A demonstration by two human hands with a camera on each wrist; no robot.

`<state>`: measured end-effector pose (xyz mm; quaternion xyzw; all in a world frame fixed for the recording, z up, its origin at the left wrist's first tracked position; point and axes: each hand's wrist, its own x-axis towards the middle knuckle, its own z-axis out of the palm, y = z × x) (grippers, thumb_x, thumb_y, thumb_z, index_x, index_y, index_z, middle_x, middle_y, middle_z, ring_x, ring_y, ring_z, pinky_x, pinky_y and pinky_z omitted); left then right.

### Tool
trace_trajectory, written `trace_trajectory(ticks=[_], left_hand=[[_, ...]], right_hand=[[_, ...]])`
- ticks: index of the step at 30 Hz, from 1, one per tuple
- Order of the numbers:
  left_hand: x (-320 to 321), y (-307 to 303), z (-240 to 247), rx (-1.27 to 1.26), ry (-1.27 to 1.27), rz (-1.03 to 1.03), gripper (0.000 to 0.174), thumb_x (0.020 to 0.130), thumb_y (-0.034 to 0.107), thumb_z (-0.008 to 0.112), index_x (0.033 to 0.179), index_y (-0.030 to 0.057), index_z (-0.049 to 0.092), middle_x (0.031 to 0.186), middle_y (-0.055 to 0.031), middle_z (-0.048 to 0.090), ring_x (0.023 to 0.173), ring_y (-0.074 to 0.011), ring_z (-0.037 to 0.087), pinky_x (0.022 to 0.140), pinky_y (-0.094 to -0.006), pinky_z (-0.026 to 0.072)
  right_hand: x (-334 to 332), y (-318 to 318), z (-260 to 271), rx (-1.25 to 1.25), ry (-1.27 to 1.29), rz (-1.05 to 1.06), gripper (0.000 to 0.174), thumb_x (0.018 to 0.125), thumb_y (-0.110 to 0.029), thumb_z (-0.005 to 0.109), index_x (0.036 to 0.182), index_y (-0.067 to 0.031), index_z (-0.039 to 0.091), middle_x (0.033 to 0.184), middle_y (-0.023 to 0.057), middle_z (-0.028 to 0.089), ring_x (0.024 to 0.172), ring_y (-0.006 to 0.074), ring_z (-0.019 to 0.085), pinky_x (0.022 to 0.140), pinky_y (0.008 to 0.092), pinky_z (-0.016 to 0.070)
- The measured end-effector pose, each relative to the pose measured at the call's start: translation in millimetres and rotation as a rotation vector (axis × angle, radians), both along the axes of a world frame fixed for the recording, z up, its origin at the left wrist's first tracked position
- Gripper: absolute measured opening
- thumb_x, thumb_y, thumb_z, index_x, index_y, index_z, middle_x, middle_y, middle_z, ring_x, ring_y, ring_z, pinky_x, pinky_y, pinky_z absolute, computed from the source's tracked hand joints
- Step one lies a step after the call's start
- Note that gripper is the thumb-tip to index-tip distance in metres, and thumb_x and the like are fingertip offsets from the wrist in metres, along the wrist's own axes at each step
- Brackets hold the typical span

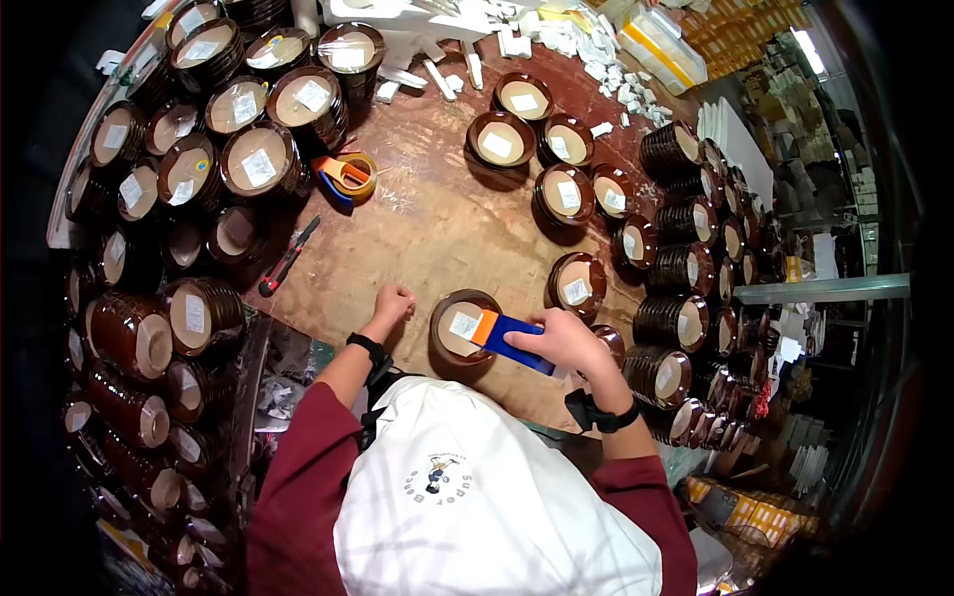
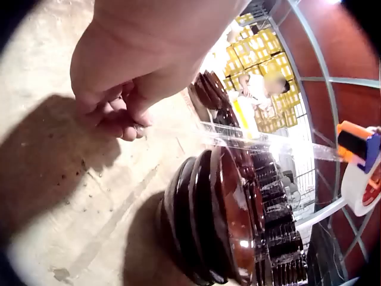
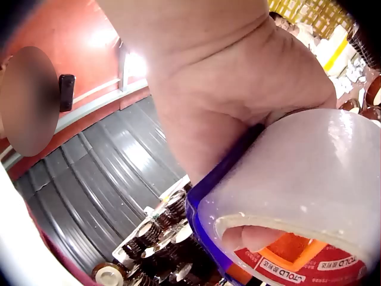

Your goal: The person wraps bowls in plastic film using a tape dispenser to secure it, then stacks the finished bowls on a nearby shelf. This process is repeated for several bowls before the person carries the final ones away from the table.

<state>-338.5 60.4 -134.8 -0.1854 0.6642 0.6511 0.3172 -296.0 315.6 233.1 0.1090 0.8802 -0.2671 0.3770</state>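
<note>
- Right now the right hand (image 1: 564, 343) is wrapped tight around a blue tape dispenser (image 1: 509, 336). Its orange nose sits over the stack of brown bowls (image 1: 459, 333) at the near edge of the tabletop (image 1: 437, 238).
- Left hand (image 1: 393, 303) is just left of that stack, fingers curled, pinching what looks like a strip of clear tape (image 2: 262, 140) stretched across to the dispenser.
- Further back, a second dispenser (image 1: 348, 177) and a red-handled cutter (image 1: 288, 256) lie among more bowl stacks.
</note>
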Motion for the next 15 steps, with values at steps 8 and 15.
trace_trajectory(ticks=[8,15], left_hand=[[31.3,37.7,-29.4,-0.077,0.103,-0.135,0.011,0.085,0.001,0.065,0.077,-0.006,0.07,0.063,-0.0105,0.065,0.05,-0.0188,0.061,0.047,-0.0335,0.0485],[24.8,37.3,-6.2,0.007,-0.014,-0.119,0.018,0.086,0.008,0.071,0.074,-0.0049,0.071,0.062,-0.0074,0.064,0.049,-0.0157,0.059,0.044,-0.0324,0.0437]], right_hand=[[21.4,36.2,-35.9,-0.085,0.026,-0.128,0.053,0.081,-0.043,0.076,0.105,0.004,0.071,0.082,0.0135,0.071,0.072,0.0193,0.067,0.068,0.0322,0.0539],[61.1,70.6,-79.2,-0.242,0.045,-0.294,0.05,0.084,-0.037,0.077,0.11,0.0048,0.069,0.086,0.0088,0.071,0.077,0.0139,0.065,0.071,0.0296,0.0529]])
